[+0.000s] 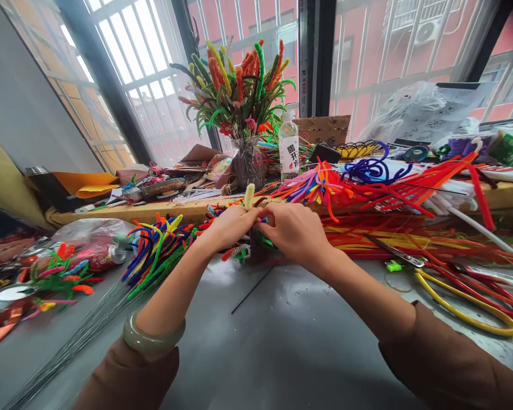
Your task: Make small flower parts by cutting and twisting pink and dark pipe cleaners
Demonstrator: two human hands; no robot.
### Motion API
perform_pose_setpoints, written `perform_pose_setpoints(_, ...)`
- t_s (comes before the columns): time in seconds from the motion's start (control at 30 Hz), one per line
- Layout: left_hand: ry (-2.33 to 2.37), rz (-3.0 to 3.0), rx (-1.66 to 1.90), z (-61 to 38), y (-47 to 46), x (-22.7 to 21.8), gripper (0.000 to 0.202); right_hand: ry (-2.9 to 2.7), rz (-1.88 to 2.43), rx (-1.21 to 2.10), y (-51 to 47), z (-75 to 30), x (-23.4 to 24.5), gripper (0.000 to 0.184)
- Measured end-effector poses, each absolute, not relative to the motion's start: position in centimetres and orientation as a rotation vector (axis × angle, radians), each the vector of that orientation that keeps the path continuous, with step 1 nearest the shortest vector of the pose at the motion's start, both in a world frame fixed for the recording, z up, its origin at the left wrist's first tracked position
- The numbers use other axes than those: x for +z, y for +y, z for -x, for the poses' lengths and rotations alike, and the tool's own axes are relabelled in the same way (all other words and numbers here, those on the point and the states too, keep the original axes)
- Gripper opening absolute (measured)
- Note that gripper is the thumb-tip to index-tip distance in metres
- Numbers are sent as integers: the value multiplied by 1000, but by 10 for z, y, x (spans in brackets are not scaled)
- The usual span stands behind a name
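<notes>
Over the middle of the grey table, my left hand (231, 226) and my right hand (298, 232) meet with their fingertips pinched together. A pale yellow fuzzy pipe-cleaner tip (249, 196) sticks up from between the fingers of my left hand. My right hand's thumb and forefinger are closed beside it, at what seems to be the same stem; a bit of brown shows there, mostly hidden by the fingers. A thin dark stick (253, 291) lies on the table below my hands.
Wire-stemmed colourful pipe cleaners (154, 250) lie to the left, beside a red can (102, 257). Yellow-handled scissors (465, 302) rest at the right. On the ledge stand a glass vase (248, 162) of pipe-cleaner flowers and a bottle (289, 151); red pipe cleaners (436, 182) overhang its edge.
</notes>
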State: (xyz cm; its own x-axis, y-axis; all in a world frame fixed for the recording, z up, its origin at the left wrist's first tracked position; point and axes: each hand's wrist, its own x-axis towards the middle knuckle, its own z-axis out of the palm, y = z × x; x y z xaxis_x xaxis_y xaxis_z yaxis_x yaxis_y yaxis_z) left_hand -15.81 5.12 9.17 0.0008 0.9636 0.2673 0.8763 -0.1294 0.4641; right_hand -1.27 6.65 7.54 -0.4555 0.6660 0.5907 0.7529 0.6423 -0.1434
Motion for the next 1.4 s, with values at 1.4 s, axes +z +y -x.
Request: perform_pose_setpoints(1.4, 1683, -2428, 1038, 166, 50, 79, 30, -2038, 984, 182, 82, 26, 37, 18)
